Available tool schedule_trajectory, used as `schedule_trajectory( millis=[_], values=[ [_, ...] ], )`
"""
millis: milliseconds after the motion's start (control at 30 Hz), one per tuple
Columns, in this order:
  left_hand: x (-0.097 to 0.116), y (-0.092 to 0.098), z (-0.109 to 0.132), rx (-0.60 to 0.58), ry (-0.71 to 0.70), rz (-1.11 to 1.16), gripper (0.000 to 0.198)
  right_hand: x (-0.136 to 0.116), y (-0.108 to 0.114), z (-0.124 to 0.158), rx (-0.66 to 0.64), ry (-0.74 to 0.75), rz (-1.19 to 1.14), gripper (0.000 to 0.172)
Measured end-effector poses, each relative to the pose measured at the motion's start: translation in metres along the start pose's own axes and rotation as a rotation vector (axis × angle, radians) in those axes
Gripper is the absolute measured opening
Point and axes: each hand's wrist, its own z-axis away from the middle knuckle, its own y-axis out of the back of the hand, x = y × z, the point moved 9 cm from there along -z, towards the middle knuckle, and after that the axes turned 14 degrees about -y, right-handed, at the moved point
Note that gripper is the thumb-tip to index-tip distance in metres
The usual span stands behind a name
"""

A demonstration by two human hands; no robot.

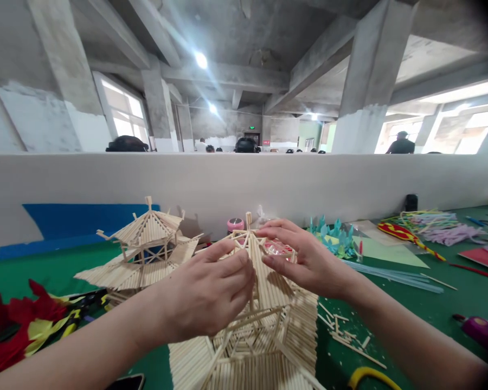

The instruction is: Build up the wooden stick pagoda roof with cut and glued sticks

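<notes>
A pagoda model made of thin wooden sticks (268,281) stands in front of me, its upper roof partly covered with sticks and a short post at the peak. My left hand (215,287) is at the left side of that roof, fingers bent and pressed together; whatever they pinch is hidden. On the other side, my right hand (305,257) reaches to the roof near the peak, thumb and fingers apart, with no object visible in it. Behind to the left stands a second stick pagoda (148,244) with a more fully covered roof.
Loose stick pieces (350,336) lie right of the model, near a yellow handle (374,376) and a purple tool (482,331). Turquoise folded-paper pieces (337,238) and clear glue sticks (398,275) are farther back. Red and yellow material (28,319) lies left. A white partition (244,181) runs behind.
</notes>
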Motion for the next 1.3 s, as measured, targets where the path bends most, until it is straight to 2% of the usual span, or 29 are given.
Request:
schedule_trajectory(
  millis=[1300],
  values=[
    [-0.0054,-0.0003,-0.0040,0.045,0.023,0.091,0.024,0.0024,-0.0060,0.0029,-0.048,0.011,-0.006,0.035]
  ],
)
